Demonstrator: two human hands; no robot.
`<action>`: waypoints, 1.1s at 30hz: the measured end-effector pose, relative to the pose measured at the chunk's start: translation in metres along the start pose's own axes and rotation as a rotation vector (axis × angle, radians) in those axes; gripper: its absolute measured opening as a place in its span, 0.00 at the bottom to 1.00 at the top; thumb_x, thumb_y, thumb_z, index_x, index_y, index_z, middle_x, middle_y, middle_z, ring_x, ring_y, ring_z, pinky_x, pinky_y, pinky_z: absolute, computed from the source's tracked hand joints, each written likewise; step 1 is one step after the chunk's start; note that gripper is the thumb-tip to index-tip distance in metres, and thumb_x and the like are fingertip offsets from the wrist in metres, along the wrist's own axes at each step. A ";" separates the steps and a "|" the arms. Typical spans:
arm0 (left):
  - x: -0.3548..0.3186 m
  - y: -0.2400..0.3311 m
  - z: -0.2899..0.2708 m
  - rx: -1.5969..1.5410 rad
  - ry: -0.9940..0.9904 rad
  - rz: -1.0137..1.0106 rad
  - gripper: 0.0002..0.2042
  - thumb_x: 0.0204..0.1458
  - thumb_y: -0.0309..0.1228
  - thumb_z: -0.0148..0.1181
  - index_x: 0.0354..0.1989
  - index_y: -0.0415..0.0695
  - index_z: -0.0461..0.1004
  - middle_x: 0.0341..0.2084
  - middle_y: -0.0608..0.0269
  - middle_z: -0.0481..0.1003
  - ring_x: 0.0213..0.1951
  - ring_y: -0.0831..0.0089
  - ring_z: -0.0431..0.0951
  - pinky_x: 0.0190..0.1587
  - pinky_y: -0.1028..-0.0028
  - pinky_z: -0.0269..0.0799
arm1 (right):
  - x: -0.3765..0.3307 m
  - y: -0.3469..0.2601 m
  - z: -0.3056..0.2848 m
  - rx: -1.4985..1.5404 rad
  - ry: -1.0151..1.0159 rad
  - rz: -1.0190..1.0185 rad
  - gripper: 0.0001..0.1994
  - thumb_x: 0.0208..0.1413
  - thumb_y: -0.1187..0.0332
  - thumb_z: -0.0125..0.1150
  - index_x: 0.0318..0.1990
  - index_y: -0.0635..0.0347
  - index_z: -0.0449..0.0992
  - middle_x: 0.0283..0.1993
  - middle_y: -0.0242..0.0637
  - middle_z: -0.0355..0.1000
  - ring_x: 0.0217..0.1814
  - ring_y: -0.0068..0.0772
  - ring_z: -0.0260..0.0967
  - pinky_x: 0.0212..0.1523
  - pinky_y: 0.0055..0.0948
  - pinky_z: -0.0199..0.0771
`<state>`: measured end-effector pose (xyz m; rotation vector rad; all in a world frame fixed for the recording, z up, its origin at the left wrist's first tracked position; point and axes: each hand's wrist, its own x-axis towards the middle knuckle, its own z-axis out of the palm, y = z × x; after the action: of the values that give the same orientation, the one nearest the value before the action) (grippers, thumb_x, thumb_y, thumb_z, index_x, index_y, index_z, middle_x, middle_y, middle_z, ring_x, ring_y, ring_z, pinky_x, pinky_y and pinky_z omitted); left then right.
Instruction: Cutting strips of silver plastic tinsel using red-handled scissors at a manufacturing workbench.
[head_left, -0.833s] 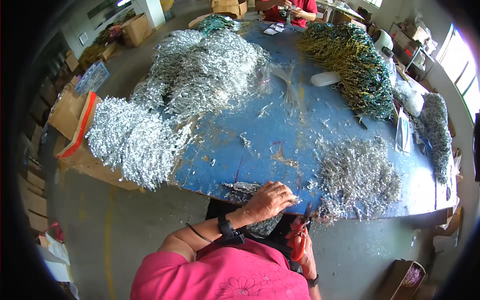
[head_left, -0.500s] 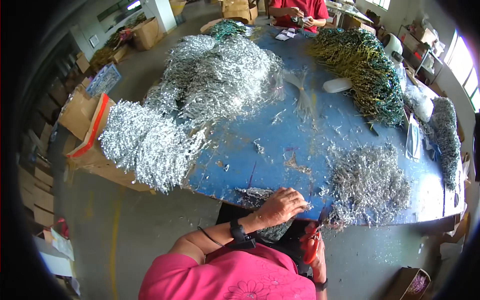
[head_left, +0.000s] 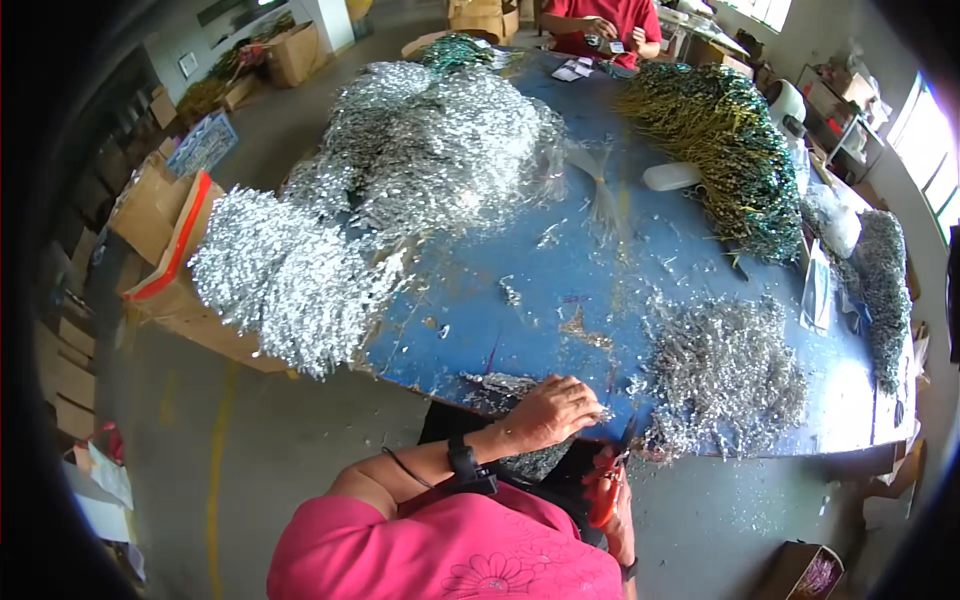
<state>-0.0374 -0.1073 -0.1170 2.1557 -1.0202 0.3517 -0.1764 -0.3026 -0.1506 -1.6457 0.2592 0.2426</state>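
At the near table edge my left hand [head_left: 556,412] is closed, fingers curled together. Silver tinsel strands [head_left: 500,383] come out at its left, and a few silver ends show at its fingertips. My right hand [head_left: 618,515], lower and just beyond the table edge, grips red-handled scissors [head_left: 605,492]. Their dark blades point up past the edge, near the left hand's fingertips. Right of the blades lies a loose heap of short silver tinsel pieces [head_left: 730,375]. More silver tinsel shows below the left wrist, over my lap.
Large silver tinsel bundles [head_left: 440,150] cover the back left of the blue table [head_left: 470,300], and another bundle [head_left: 285,275] overhangs its left side. Green-gold tinsel [head_left: 735,150] lies at the far right. A co-worker [head_left: 600,35] handles small items opposite. Cardboard boxes [head_left: 175,270] stand at left.
The scissors and my right hand have shifted slightly left, nearer the left hand, with the blades showing more clearly. The view has turned slightly. The co-worker's hands have moved.
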 end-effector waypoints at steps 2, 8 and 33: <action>0.003 0.000 0.001 -0.014 0.009 -0.001 0.09 0.52 0.34 0.62 0.41 0.49 0.75 0.38 0.68 0.73 0.44 0.69 0.72 0.48 0.68 0.65 | 0.002 0.002 -0.001 0.001 -0.012 0.009 0.39 0.55 0.34 0.53 0.60 0.61 0.65 0.35 0.31 0.73 0.28 0.21 0.66 0.27 0.22 0.67; -0.003 0.002 0.001 0.006 -0.029 -0.048 0.10 0.51 0.33 0.64 0.42 0.51 0.76 0.40 0.72 0.74 0.46 0.71 0.73 0.50 0.69 0.65 | 0.001 0.007 -0.002 0.003 -0.028 -0.028 0.40 0.54 0.33 0.53 0.61 0.60 0.63 0.34 0.31 0.73 0.27 0.21 0.66 0.27 0.23 0.67; -0.002 0.006 -0.008 -0.051 -0.139 -0.096 0.16 0.48 0.33 0.67 0.46 0.52 0.76 0.46 0.74 0.73 0.47 0.76 0.73 0.47 0.73 0.65 | -0.014 0.051 -0.023 0.141 -0.107 0.296 0.32 0.56 0.47 0.57 0.59 0.63 0.65 0.38 0.35 0.73 0.36 0.28 0.71 0.37 0.28 0.72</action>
<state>-0.0427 -0.1036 -0.1095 2.1984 -0.9864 0.1305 -0.2056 -0.3295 -0.1924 -1.4468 0.4292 0.5233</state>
